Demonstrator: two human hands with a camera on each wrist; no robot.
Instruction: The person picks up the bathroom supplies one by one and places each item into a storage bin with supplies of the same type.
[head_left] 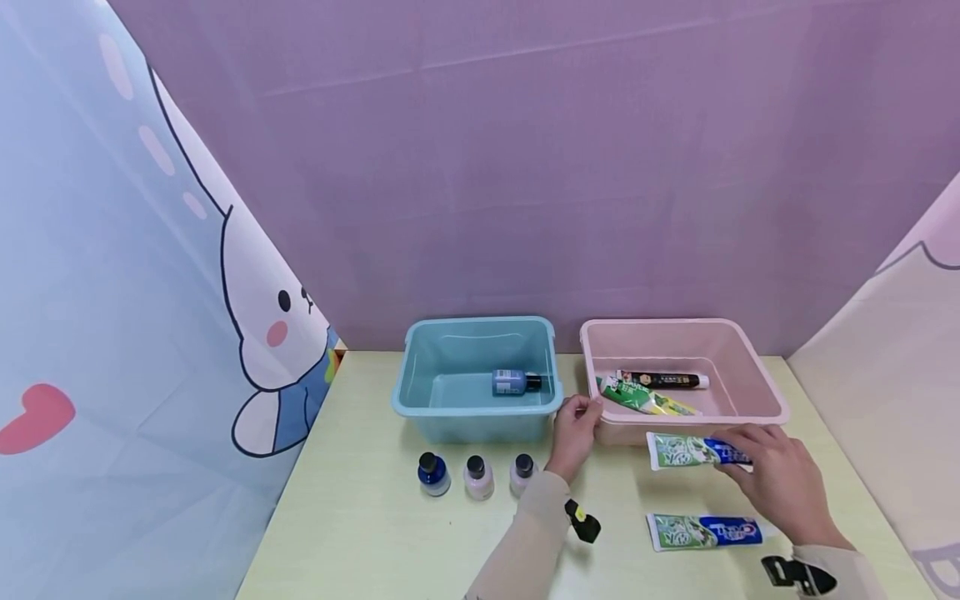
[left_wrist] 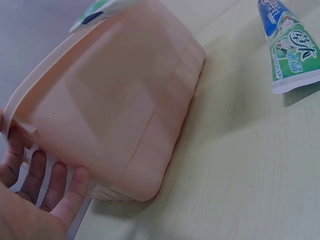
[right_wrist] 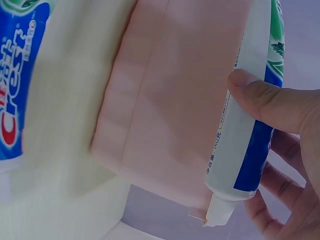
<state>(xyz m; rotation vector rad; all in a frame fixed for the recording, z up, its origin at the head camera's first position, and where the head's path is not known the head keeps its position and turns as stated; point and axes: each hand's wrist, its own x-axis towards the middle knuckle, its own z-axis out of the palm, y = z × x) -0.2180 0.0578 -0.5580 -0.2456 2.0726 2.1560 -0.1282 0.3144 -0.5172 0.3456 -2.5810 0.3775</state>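
My right hand (head_left: 787, 479) pinches a green and blue toothpaste tube (head_left: 693, 451) in front of the pink bin's near rim. In the right wrist view the thumb lies across the tube's (right_wrist: 250, 135) white back, with its cap pointing down. A similar toothpaste tube (head_left: 705, 532) lies on the table below. My left hand (head_left: 573, 437) grips the near left corner of the pink bin (head_left: 686, 327), fingers beneath the rim in the left wrist view. Inside that bin are a black toothpaste tube (head_left: 663, 380) and a green and yellow tube (head_left: 645, 397).
Left of the pink bin stands a blue bin (head_left: 442, 425) with a small blue bottle (head_left: 510, 382) lying inside. Before it, three capped bottles stand upright: a dark blue bottle (head_left: 433, 475) and two pale bottles (head_left: 478, 479). A purple cloth (head_left: 525, 183) hangs behind the table.
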